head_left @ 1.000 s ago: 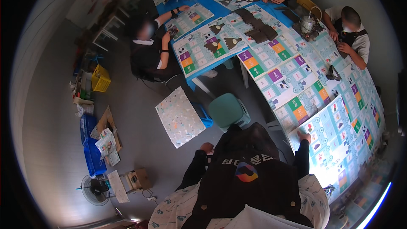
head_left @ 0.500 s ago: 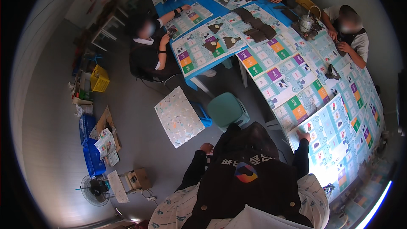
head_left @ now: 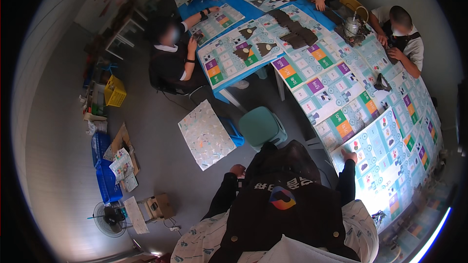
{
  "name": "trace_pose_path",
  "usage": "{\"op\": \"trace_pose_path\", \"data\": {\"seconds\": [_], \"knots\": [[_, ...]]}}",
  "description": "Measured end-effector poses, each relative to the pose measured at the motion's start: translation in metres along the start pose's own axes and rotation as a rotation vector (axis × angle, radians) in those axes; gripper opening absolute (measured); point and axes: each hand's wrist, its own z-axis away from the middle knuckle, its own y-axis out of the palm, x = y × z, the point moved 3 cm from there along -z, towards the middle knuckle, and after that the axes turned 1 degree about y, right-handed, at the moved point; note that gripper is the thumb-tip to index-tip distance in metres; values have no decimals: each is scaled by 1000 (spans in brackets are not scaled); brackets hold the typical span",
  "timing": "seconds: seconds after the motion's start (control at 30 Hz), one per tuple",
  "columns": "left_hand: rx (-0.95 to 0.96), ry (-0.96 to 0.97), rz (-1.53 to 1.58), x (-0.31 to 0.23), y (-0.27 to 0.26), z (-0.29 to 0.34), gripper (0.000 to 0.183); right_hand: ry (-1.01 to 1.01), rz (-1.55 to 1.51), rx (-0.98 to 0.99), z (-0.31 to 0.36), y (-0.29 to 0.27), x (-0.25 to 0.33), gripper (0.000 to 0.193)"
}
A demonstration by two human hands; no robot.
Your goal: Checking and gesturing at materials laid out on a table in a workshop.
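Observation:
My right hand [head_left: 349,156] rests on the near left edge of a light blue printed sheet [head_left: 374,153], which lies over other such sheets on the long table. Its fingers are small in view but look stretched out, and I see nothing in them. My left hand [head_left: 238,170] hangs low beside my dark apron [head_left: 287,209], away from the table. Its fingers look curled, and whether anything is in them is hidden. Ahead of my hands stand a green stool [head_left: 261,125] and a small speckled-top table [head_left: 206,135].
A seated person [head_left: 170,58] works at the blue-covered table [head_left: 187,9]; two more sit at the far right. Dark flat pieces [head_left: 297,34] and a metal pot [head_left: 352,27] lie on the tables. Blue crates [head_left: 103,165], a yellow basket [head_left: 114,90] and a fan [head_left: 108,218] stand left.
At the far side, one person's hand has moved down toward a dark strip, and the person at the right has shifted their head. My own hands stay in place.

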Motion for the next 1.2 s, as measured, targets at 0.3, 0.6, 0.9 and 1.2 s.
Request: {"op": "trace_pose_path", "data": {"seconds": [0.3, 0.6, 0.9, 1.2], "knots": [[37, -14, 24, -1, 0, -2, 13, -3, -13, -14, 0, 0, -1, 66], [66, -56, 94, 9, 13, -3, 25, 0, -9, -29, 1, 0, 0, 63], [88, -69, 89, -2, 1, 2, 24, -3, -8, -44, 5, -3, 3, 64], [78, -106, 51, -13, -10, 0, 13, 4, -28, 4, 8, -6, 5, 64]]}}
